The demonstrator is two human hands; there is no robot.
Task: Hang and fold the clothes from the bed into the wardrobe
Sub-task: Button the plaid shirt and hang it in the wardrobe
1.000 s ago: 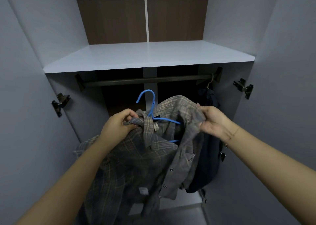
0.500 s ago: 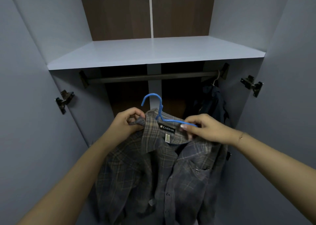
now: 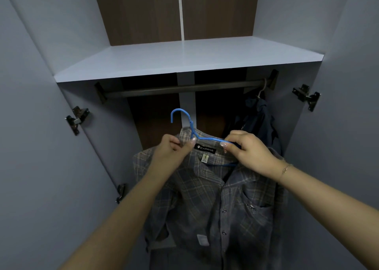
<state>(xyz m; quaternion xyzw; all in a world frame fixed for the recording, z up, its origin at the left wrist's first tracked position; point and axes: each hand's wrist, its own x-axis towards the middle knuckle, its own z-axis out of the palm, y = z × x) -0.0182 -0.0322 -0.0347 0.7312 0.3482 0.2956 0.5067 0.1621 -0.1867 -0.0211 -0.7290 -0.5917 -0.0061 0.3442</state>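
Seen from the head, looking into an open wardrobe [image 3: 61,126]. At centre, a grey plaid shirt [image 3: 215,198] draped on a blue hanger [image 3: 185,120], held up in front of the hanging space. Left hand [image 3: 174,150] at about 9 o'clock of the collar, fingers curled, pinching collar cloth by the hanger's neck. Right hand [image 3: 246,150] at 3 o'clock, fingers curled around the hanger's arm and the shoulder cloth. Hanger hook free, below the dark rail [image 3: 184,89], not yet on it. Dark garment [image 3: 258,118] hanging at the rail's 3 o'clock end. Pale shelf [image 3: 184,58] above.

Step in hand, by judgement: settling shirt on hanger. Next: lifting toward 12 o'clock, hooking over the rail, keeping shoulders seated.
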